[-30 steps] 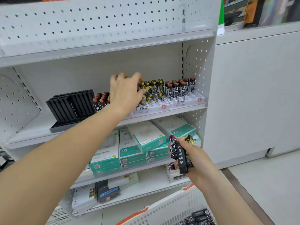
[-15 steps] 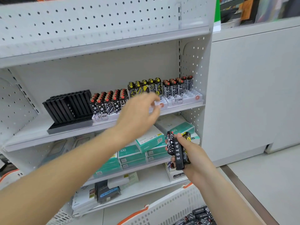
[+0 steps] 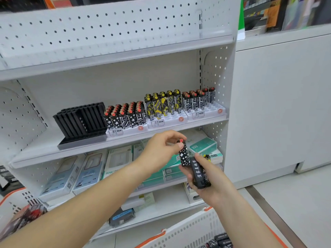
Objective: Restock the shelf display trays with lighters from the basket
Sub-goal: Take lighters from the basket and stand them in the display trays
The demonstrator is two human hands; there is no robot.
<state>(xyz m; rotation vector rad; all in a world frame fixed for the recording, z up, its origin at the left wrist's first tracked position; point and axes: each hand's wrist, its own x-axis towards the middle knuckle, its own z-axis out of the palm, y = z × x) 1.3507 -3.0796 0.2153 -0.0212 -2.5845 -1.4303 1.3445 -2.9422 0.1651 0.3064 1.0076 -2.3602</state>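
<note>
Head view
Left hand (image 3: 162, 151): fingers and thumb curled, pinching the red-capped top of a black plastic lighter with white diamond print (image 3: 184, 155), held upright below the shelf edge.
Right hand (image 3: 207, 183): just right of and below the left hand, gripping a bundle of dark lighters, foremost a long black lighter with white script (image 3: 198, 173); diamond-print lighter touching this bundle.
Display trays: above both hands on the white metal shelf (image 3: 44, 151); white plastic tray of star-print lighters (image 3: 125, 130) up and left of the left hand, middle white tray of yellow-and-black lighters (image 3: 166, 120) straight above, right white tray of black-and-white maze-print lighters (image 3: 206, 113) up and right, front slots bare.
Black slotted rack (image 3: 80, 120): far left of the left hand, same shelf.
Basket: white perforated plastic basket with orange rim (image 3: 188, 231) below the right hand, more dark lighters (image 3: 220, 241) lying inside.
Lower shelf: teal-and-white boxes (image 3: 202, 145) behind both hands.
</note>
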